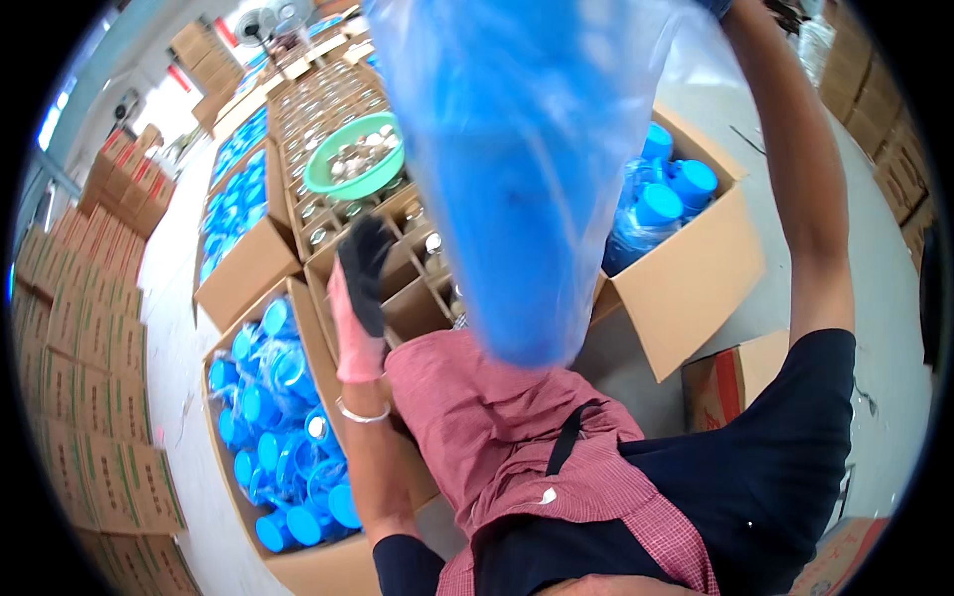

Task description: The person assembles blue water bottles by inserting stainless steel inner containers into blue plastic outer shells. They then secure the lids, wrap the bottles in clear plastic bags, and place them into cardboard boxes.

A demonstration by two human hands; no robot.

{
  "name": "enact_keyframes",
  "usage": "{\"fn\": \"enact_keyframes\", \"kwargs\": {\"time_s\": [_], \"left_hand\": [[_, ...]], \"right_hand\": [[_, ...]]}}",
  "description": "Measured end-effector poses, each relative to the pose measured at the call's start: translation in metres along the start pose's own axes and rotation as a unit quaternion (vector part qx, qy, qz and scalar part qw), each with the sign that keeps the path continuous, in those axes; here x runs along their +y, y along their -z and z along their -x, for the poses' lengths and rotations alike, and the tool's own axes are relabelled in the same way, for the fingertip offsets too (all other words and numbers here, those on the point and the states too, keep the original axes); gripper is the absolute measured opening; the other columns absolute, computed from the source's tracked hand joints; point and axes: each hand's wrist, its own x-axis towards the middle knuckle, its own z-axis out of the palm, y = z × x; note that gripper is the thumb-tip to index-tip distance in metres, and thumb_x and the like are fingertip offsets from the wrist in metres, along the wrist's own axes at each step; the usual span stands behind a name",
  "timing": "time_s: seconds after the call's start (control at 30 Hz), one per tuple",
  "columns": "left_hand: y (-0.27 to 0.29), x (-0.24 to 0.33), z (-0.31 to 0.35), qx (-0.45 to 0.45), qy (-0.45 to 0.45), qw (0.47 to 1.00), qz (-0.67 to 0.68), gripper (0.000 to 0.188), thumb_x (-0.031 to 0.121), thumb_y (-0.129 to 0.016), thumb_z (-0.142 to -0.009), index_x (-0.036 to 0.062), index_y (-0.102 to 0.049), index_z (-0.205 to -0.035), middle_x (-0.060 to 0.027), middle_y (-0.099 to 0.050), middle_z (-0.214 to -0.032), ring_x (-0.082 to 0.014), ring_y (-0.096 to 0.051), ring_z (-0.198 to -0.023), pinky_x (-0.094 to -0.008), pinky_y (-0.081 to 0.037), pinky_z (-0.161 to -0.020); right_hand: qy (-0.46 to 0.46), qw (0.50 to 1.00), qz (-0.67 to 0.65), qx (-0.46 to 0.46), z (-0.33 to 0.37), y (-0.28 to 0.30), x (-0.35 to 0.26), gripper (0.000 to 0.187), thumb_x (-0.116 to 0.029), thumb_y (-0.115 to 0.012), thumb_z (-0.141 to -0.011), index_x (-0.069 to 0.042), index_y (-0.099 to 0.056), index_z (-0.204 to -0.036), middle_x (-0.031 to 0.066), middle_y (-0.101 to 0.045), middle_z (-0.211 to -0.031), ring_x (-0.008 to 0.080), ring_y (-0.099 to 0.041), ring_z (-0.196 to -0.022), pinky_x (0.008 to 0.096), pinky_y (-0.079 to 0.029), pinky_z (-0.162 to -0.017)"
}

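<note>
A large clear plastic bag [517, 189] with something blue inside hangs close in front of me, blurred by motion. My right hand [717, 8] is raised at the top edge, mostly cut off, and seems to grip the bag's upper end. My left hand [360, 283], in a pink glove with a dark coating, reaches over a divided carton [402, 298]; its fingers are stretched out, and it holds nothing visible. Glass jars [434, 248] stand in some of that carton's compartments, partly hidden by the bag.
Open cartons of blue plastic vessels stand at my left [268, 417] and right [661, 204]. A green basin [353, 189] of small pale pieces rests on the jar cartons. Stacked boxes [89, 397] line the left side; a fan [256, 25] stands far back.
</note>
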Motion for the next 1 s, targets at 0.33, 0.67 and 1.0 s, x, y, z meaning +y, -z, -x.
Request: {"fn": "enact_keyframes", "kwargs": {"time_s": [0.33, 0.67, 1.0], "left_hand": [[0.019, -0.030, 0.167, 0.138, 0.188, 0.968, -0.086, 0.069, 0.041, -0.047, -0.097, 0.0005, -0.024, -0.148, -0.0173, -0.035, -0.147, -0.0270, -0.034, -0.136, -0.0348, -0.024, -0.114], [0.112, 0.053, 0.325, -0.209, 0.638, 0.727, -0.146, 0.056, 0.042, -0.059, -0.092, 0.0026, -0.055, -0.131, -0.0161, -0.056, -0.131, -0.0242, -0.046, -0.128, -0.0348, -0.033, -0.109], [0.167, -0.044, 0.074, -0.007, 0.036, 0.970, -0.239, 0.070, 0.051, -0.048, -0.096, 0.0023, -0.035, -0.143, -0.0156, -0.047, -0.138, -0.0249, -0.044, -0.130, -0.0393, -0.034, -0.108]], "right_hand": [[-0.145, 0.675, -0.678, -0.252, 0.033, -0.240, -0.218, 0.071, -0.068, -0.053, -0.084, -0.005, -0.065, -0.115, 0.0113, -0.066, -0.102, 0.0203, -0.058, -0.089, 0.0331, -0.046, -0.082], [-0.159, 0.620, -0.715, -0.280, 0.013, -0.288, -0.231, 0.033, -0.024, -0.048, -0.098, -0.002, -0.060, -0.119, 0.0123, -0.065, -0.099, 0.0166, -0.062, -0.085, 0.0319, -0.052, -0.079], [-0.256, 0.605, -0.727, -0.197, 0.000, -0.198, -0.258, 0.044, -0.027, -0.063, -0.092, -0.005, -0.055, -0.130, 0.0127, -0.052, -0.133, 0.0212, -0.053, -0.117, 0.0367, -0.044, -0.098]]}}
